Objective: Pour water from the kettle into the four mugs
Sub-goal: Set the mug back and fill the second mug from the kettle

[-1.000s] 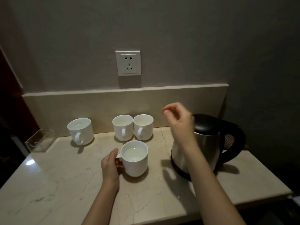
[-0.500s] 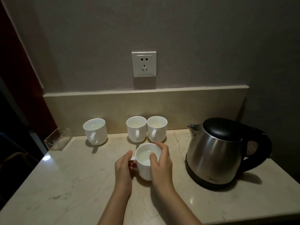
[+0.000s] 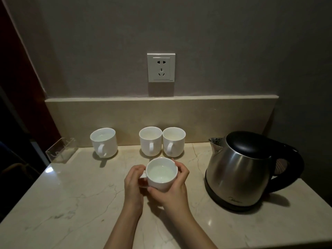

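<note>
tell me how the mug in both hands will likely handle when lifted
The front mug looks like glazed ceramic, so probably rigid, smooth and breakable. It holds water, so tilting would likely spill. The left hand at the handle and right hand around the body should steady it.

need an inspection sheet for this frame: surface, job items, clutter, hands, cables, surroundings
Surface: pale marble counter, veined, with a glare spot at left.
Job's things: steel kettle with black lid shut, upright at right; three white mugs by the backsplash: left mug, middle mug, right mug; the last two stand close together; front mug holds water.
Clutter: clear plastic holder at left edge.
Hands: left hand grips the front mug's handle side; right hand wraps its body.
Cables: nothing seen.
Surroundings: grey wall, white wall socket, nothing plugged in.
</note>
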`<action>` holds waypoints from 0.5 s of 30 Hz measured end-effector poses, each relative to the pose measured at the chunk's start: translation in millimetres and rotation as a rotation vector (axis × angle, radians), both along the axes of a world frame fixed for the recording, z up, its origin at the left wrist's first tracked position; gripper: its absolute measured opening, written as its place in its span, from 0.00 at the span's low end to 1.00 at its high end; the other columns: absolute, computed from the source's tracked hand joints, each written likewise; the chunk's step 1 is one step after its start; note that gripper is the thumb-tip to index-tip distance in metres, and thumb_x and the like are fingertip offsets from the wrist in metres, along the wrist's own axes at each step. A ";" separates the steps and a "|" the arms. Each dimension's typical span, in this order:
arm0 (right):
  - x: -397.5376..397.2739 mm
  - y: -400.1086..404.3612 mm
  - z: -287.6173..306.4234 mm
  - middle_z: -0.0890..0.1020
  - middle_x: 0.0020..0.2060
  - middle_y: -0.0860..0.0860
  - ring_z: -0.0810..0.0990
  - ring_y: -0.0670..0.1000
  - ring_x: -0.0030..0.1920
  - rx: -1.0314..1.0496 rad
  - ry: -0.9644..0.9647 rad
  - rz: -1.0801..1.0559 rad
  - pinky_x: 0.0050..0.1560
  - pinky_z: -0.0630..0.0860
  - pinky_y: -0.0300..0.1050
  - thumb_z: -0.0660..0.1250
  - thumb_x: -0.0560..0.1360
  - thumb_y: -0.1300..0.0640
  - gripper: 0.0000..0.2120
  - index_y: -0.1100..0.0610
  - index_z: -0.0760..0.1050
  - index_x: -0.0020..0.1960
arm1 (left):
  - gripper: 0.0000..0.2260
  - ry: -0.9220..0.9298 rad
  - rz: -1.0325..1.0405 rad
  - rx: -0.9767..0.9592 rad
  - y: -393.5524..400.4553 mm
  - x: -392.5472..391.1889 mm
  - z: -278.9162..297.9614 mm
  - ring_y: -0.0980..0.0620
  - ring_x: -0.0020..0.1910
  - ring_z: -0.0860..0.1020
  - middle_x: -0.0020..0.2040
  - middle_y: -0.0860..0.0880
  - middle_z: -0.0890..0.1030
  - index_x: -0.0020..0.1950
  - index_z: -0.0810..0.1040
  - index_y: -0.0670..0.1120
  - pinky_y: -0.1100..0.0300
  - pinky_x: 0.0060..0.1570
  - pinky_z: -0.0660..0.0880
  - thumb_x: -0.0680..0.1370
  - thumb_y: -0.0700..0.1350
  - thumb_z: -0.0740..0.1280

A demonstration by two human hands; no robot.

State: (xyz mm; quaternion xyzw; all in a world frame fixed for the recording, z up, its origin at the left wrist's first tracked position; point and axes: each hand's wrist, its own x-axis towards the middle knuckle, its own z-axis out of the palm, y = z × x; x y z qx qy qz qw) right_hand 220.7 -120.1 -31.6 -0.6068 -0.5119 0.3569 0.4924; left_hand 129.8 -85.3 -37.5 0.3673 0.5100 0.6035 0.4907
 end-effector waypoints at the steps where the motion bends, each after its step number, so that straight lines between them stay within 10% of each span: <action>1: 0.8 1.1 -0.3 0.65 0.60 0.44 0.67 0.47 0.64 0.002 -0.011 -0.008 0.64 0.69 0.41 0.79 0.61 0.54 0.46 0.40 0.47 0.61 | 0.09 -0.002 -0.019 0.000 -0.2 0.1 1.8 0.47 0.44 0.77 0.43 0.47 0.80 0.42 0.78 0.46 0.57 0.36 0.72 0.70 0.49 0.61; 7: 10.3 12.6 -0.2 0.59 0.68 0.46 0.60 0.49 0.70 -0.043 -0.179 -0.013 0.70 0.66 0.54 0.80 0.56 0.44 0.48 0.40 0.55 0.67 | 0.13 0.016 -0.110 -0.060 1.7 -13.2 8.4 0.44 0.50 0.79 0.49 0.47 0.83 0.48 0.82 0.51 0.58 0.34 0.77 0.68 0.46 0.61; 15: 6.2 24.7 11.7 0.66 0.59 0.43 0.68 0.46 0.61 0.022 -0.214 0.078 0.61 0.71 0.42 0.81 0.55 0.48 0.43 0.43 0.65 0.66 | 0.19 0.053 -0.117 -0.095 -4.3 -37.2 14.6 0.43 0.50 0.81 0.51 0.47 0.84 0.51 0.83 0.52 0.50 0.41 0.80 0.62 0.45 0.62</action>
